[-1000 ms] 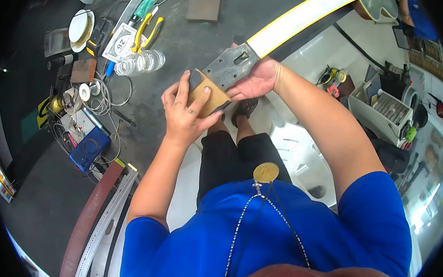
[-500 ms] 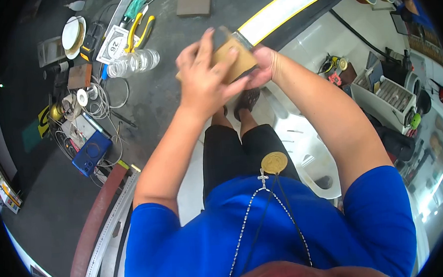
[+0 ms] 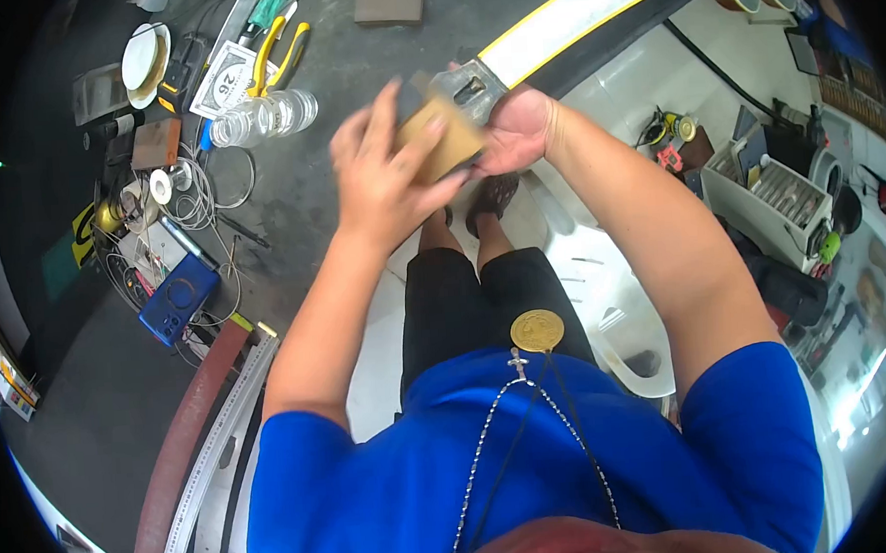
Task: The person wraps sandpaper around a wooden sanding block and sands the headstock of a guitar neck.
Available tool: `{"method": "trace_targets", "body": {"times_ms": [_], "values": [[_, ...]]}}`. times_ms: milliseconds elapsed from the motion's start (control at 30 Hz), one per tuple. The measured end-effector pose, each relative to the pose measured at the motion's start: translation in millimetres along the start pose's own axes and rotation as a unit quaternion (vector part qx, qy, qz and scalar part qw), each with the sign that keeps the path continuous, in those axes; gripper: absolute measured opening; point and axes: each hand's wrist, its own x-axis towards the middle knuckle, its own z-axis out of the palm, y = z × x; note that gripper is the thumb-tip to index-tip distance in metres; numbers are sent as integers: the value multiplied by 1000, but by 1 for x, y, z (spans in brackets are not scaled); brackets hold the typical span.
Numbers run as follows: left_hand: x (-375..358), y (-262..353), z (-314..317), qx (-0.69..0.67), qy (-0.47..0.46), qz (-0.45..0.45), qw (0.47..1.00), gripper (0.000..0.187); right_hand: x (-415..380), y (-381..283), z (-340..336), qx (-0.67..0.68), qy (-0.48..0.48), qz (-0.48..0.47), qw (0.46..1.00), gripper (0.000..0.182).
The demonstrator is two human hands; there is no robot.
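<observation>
My left hand [image 3: 382, 165] grips a tan block with dark sides [image 3: 446, 144], which looks like a sanding block and is blurred by motion. Just right of it, my right hand [image 3: 516, 132] lies palm up under the grey slotted end piece [image 3: 473, 90] of a long white strip with yellow edges [image 3: 590, 13]. Most of the right fingers are hidden beneath that end piece, though they seem wrapped around it. The tan block is beside the end piece, partly over the right fingers.
On the dark table [image 3: 298, 184] are a clear plastic bottle [image 3: 264, 119], yellow-handled pliers [image 3: 276, 60], a blue phone [image 3: 179, 298], coiled cable [image 3: 194, 204] and a brown block [image 3: 389, 1]. A ruler [image 3: 216, 439] lies lower left. A toolbox [image 3: 769, 194] stands at right.
My left hand has moved left and slightly down with the tan block, uncovering the grey slotted end piece. My right hand stays nearly in place.
</observation>
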Motion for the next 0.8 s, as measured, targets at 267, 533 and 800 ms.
{"method": "trace_targets", "body": {"times_ms": [267,533,800], "values": [[40,14,10,-2,25,17,1000,71,1,-1,-14,22,-47,-15,999,74],[-32,-3,-16,-3,-2,-35,999,72,7,1,-6,4,-117,10,993,77],[-40,1,-31,10,-34,-63,997,76,2,0,13,12,-44,21,999,74]]}}
